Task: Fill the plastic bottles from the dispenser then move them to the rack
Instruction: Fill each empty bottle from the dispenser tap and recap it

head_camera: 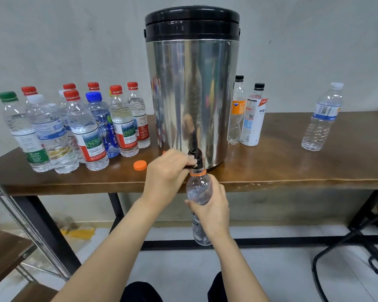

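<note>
Seated facing a brown tabletop (pixel 292 162) against a pale wall. At its centre, near the front edge: a steel dispenser (pixel 192 94) with the black lid on. Low on its front, a black tap (pixel 195 156) jutting out over the edge.

Gripping the tap lever with the left grip (pixel 166 173), fingers curled over it from the left side. Holding a clear bottle (pixel 199 188) with the right grip (pixel 212 210), fingers and thumb wrapped round its middle, clamped firmly. Bottle upright, uncapped, orange ring at the neck, mouth pressed up under the spout, body hanging in front of and below the tabletop edge. Fill level hard to read.

Just left of the tap, lying flat on the tabletop: an orange cap (pixel 140 165), apart from both grips.

Further left, standing close together: a cluster of capped bottles (pixel 83 127), mostly red caps, plus one green, one blue and one white. All upright, several visibly full.

Right of the dispenser, just beside it: two black-capped bottles (pixel 252 118), one with an orange label, one with a white label. Well apart on the far right: a lone bottle (pixel 322 118), white cap, blue label, upright.

Lower left, beside the tabletop's leg: part of a rack (pixel 7 253), metal frame with wooden shelves.
</note>
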Demonstrator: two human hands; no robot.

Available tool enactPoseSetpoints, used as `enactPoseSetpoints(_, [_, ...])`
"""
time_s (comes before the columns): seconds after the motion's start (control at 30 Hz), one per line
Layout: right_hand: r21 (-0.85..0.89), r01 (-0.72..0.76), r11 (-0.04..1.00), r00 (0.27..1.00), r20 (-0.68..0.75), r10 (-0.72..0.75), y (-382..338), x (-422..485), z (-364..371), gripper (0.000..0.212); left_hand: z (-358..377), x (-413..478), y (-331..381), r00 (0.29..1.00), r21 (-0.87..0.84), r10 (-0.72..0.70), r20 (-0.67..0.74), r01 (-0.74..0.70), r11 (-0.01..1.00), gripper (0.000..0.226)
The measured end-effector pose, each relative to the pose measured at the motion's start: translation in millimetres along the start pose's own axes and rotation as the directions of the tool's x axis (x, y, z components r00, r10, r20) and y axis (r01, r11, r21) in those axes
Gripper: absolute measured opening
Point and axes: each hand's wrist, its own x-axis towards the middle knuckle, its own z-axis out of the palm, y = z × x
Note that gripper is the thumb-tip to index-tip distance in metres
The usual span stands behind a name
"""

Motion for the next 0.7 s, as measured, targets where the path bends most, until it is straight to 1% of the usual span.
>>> enactPoseSetpoints(0.1, [-0.007,0.013,1.000,1.000,-0.008,-0.013,-0.4,-0.7,2.3,0.084,3.0,-12.3,5.1,0.998,-0.086,-0.056,-0.012,0.055,0.995,0.018])
enactPoseSetpoints(0.13, [-0.007,0.015,1.000,1.000,-0.008,-0.015,-0.3,-1.0,3.0,0.084,2.5,-11.3,8.4,0.997,-0.104,-0.083,-0.001,0.082,0.991,0.023])
enactPoseSetpoints(0.2, [0.000,0.006,1.000,1.000,-0.006,-0.006,-0.4,-2.2,4.6,0.086,0.3,-7.9,14.8,0.987,-0.148,-0.161,0.017,0.161,0.976,0.032])
enactPoseSetpoints(0.27, [0.024,-0.010,1.000,1.000,-0.010,0.010,0.0,-3.0,5.9,0.087,-1.2,-6.2,17.9,0.964,-0.188,-0.264,0.016,0.262,0.947,0.034])
enactPoseSetpoints(0.37, [0.061,-0.027,0.998,1.000,-0.007,0.028,0.3,-3.7,6.8,0.089,-0.3,-6.4,17.7,0.933,-0.212,-0.360,0.009,0.353,0.911,0.025])
enactPoseSetpoints(0.47, [0.077,-0.025,0.997,1.000,0.001,0.025,1.0,-3.6,6.7,0.088,-1.3,-7.9,14.6,0.917,-0.248,-0.400,0.012,0.390,0.887,0.015])
enactPoseSetpoints(0.57, [0.066,-0.008,0.998,1.000,-0.006,0.008,1.2,-3.1,7.0,0.085,-3.6,-8.3,6.5,0.898,-0.306,-0.438,0.048,0.430,0.849,0.003])
enactPoseSetpoints(0.7, [0.087,-0.013,0.996,0.999,-0.033,0.016,1.3,-2.9,9.4,0.089,1.2,-10.5,-2.6,0.900,-0.368,-0.429,0.070,0.423,0.828,0.004])
